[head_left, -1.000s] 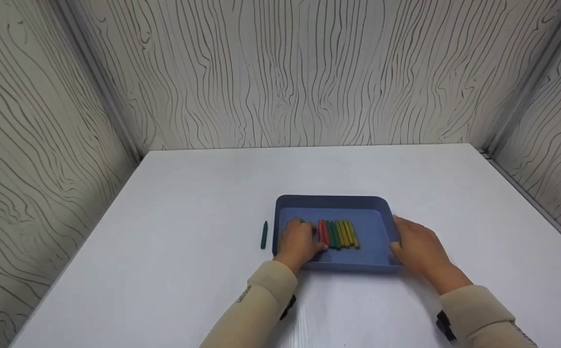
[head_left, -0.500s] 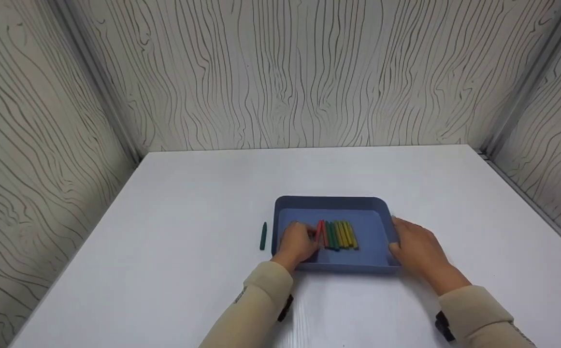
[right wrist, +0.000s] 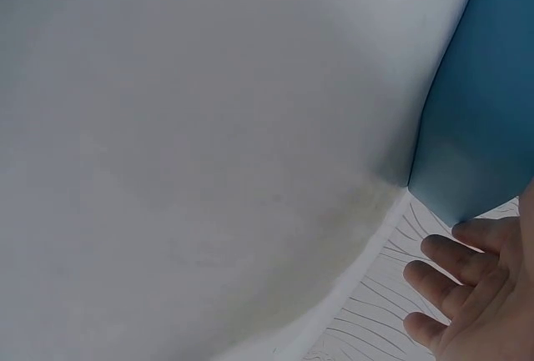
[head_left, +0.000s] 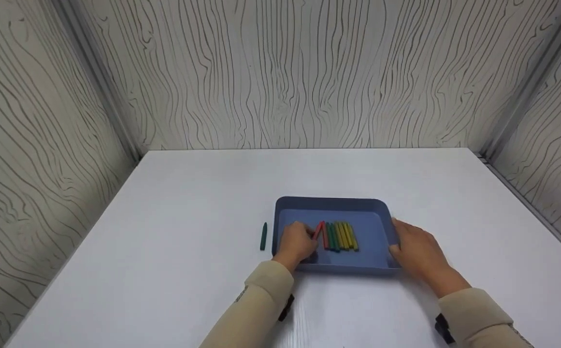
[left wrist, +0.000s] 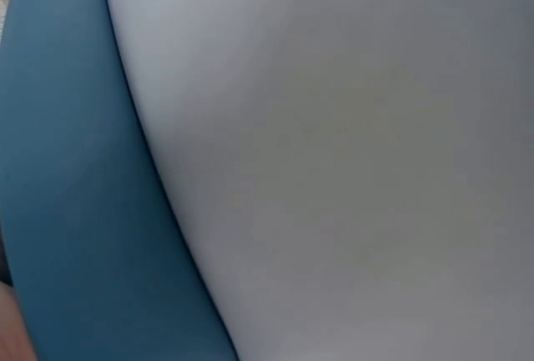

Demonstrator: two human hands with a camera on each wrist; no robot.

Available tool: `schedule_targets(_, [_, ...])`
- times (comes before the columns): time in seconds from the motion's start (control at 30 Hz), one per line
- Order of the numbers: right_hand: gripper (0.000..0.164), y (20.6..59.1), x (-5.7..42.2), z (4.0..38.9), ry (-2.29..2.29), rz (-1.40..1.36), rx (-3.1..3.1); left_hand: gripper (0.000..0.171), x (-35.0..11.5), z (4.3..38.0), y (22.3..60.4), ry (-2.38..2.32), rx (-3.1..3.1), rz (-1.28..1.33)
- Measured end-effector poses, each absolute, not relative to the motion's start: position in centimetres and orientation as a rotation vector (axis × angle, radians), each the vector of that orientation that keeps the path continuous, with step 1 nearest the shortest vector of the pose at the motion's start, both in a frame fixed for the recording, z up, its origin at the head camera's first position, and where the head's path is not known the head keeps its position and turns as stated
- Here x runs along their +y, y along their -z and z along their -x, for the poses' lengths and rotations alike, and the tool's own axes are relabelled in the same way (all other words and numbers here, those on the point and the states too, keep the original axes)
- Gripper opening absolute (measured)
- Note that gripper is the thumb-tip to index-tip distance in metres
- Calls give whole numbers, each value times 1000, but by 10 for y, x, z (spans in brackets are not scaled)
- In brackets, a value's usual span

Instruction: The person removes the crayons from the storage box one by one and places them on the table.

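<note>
At the shallow blue tray [head_left: 373,236], right fingers [right wrist: 455,257] hold its right edge; left fingers [head_left: 305,228] clamp a slim red crayon [head_left: 318,230], likely light, brittle, best pinched mid-length.

red crayon [head_left: 318,230]: slanted, pinched | blue tray [head_left: 373,236]: shallow, flat | crayon row [head_left: 339,236]: inside tray
</note>
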State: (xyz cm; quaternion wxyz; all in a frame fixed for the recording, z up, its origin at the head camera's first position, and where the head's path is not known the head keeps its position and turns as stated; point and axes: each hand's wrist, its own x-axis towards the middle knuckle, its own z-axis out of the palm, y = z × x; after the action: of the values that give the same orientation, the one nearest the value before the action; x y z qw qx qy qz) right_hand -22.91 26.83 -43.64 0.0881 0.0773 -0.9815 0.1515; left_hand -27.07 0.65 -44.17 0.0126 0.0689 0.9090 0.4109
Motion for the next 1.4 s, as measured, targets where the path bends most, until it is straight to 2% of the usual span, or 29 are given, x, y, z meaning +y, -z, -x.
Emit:
schedule_targets(0.4, [59, 438, 267, 230, -442, -212, -2935, 22, -1, 272, 438, -1374, 2740, -131])
schedule_targets(0.83, [58, 439, 266, 230, -423, -213, -2924, 24, -19, 277, 416, -1442, 2847, -196])
schedule_targets(1.13, [56, 437, 268, 230, -429, -250, -2925, 26, -47, 280, 405, -1532, 2875, -192])
schedule_targets(1.4, [57, 435, 268, 231, -437, -246, -2927, 27, -81, 282, 410, -1507, 2896, -67])
